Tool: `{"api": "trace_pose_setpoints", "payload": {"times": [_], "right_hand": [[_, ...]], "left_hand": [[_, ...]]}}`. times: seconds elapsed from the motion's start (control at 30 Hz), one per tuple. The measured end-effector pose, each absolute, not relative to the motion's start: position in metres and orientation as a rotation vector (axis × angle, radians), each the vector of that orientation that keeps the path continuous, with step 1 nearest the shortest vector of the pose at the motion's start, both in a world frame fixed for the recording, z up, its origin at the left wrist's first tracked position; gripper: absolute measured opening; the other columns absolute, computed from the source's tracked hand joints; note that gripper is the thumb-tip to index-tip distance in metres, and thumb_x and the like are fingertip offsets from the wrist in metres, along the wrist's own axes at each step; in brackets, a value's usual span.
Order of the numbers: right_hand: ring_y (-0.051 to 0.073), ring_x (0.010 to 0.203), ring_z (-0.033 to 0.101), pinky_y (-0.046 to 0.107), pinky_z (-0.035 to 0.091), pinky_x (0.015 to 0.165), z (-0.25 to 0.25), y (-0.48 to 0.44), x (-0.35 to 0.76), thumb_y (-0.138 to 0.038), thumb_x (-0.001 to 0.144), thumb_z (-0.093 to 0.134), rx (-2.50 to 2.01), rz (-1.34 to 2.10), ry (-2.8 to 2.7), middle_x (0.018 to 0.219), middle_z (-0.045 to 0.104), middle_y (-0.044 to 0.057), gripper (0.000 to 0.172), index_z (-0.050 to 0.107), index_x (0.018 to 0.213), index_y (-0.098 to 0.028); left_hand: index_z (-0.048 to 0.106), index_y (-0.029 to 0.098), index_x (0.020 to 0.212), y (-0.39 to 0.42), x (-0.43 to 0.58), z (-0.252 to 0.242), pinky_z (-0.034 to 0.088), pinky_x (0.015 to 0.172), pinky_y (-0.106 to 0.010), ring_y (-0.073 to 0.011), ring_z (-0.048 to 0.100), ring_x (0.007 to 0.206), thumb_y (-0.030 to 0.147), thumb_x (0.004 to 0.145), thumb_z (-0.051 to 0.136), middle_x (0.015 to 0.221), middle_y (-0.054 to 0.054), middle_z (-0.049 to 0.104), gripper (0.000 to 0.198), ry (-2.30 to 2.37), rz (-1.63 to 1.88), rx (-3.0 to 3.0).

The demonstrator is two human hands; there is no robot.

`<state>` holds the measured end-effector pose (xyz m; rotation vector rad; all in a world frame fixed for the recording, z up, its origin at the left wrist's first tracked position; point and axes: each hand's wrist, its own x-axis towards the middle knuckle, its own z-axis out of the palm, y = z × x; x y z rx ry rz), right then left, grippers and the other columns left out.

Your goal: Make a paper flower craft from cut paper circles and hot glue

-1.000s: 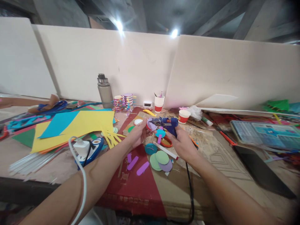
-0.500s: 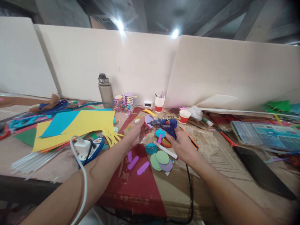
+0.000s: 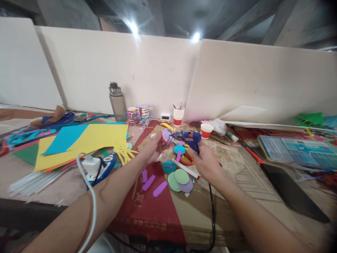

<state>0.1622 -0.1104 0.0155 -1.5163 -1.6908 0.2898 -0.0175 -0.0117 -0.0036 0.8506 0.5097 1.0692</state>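
My left hand (image 3: 153,147) is closed on a small lilac paper circle (image 3: 167,135), held up over the table. My right hand (image 3: 204,160) grips a blue hot glue gun (image 3: 190,137) whose nozzle points left at that circle, almost touching it. A black cord (image 3: 212,214) runs from the gun toward me. Below the hands lie loose paper circles in teal, green and purple (image 3: 180,178) and purple paper strips (image 3: 154,184) on red and brown cardboard (image 3: 155,207).
Yellow and blue paper sheets (image 3: 84,140) lie at left by a white plug in a blue power strip (image 3: 101,167). A grey bottle (image 3: 118,102), paper cups (image 3: 205,130), red scissors (image 3: 186,160), a white marker (image 3: 185,168), a plastic case (image 3: 297,149) surround the work spot.
The lilac circle has been raised and tilted slightly toward the glue gun's nozzle. Both hands shifted a little up and away from me.
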Motion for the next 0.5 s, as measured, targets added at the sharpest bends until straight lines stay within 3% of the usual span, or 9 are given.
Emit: {"api": "trace_pose_setpoints", "payload": {"times": [0.17, 0.4, 0.5], "right_hand": [[0.026, 0.092, 0.063, 0.04, 0.047, 0.084, 0.0149, -0.1114, 0.1599, -0.031, 0.09, 0.049, -1.49, 0.41, -1.73, 0.104, 0.07, 0.011, 0.038, 0.056, 0.124, -0.017], [0.027, 0.108, 0.06, 0.042, 0.043, 0.097, 0.0138, -0.109, 0.1617, -0.027, 0.088, 0.05, -1.39, 0.36, -1.7, 0.119, 0.066, 0.011, 0.039, 0.056, 0.126, -0.018], [0.027, 0.106, 0.061, 0.041, 0.045, 0.094, 0.0156, -0.1112, 0.1609, -0.027, 0.089, 0.05, -1.411, 0.379, -1.714, 0.117, 0.067, 0.011, 0.04, 0.056, 0.127, -0.018]], "left_hand": [[0.064, 0.014, 0.092, -0.0092, -0.0192, -0.0043, 0.05, 0.055, -0.021, -0.0124, 0.066, 0.059, 0.052, 0.085, 0.062, 0.077, -0.006, 0.07, 0.038, 0.514, 1.085, 0.84], [0.063, 0.014, 0.094, -0.0102, -0.0197, -0.001, 0.048, 0.052, -0.021, -0.0126, 0.066, 0.06, 0.049, 0.085, 0.064, 0.079, -0.005, 0.071, 0.036, 0.49, 1.101, 0.837], [0.063, 0.014, 0.097, -0.0087, -0.0211, -0.0004, 0.049, 0.054, -0.021, -0.0127, 0.067, 0.061, 0.049, 0.085, 0.064, 0.08, -0.005, 0.071, 0.037, 0.488, 1.127, 0.83]]}}
